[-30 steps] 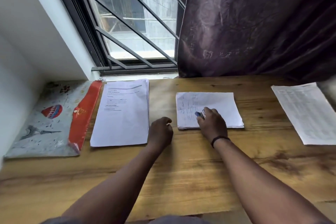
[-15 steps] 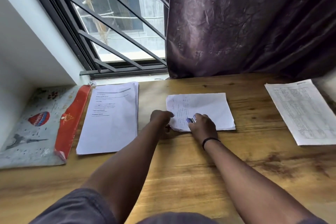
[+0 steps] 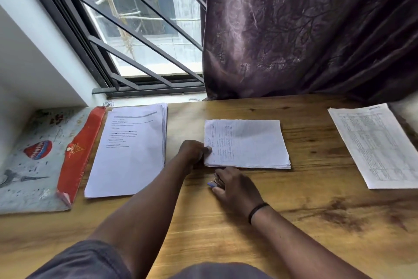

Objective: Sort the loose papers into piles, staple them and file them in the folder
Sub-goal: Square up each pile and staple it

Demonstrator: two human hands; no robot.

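Observation:
A small handwritten paper pile [image 3: 248, 145] lies mid-table. My left hand [image 3: 192, 150] pinches its left edge with the thumb on top. My right hand [image 3: 235, 188] sits just in front of the pile's near edge, fingers curled around a small blue stapler [image 3: 212, 184] that is mostly hidden. A tall printed pile [image 3: 131, 149] lies to the left. Further left lies the folder [image 3: 40, 161], grey with a red flap. One sheet with a table [image 3: 375, 145] lies at the far right.
The wooden table [image 3: 316, 222] runs to a barred window [image 3: 140, 29] and a dark curtain [image 3: 305, 29] at the back. A white wall [image 3: 27, 63] closes the left side beside the folder.
My right hand has drawn back off the small pile with the stapler toward me. My left hand has moved right and taken hold of the pile's left edge. The camera has shifted right.

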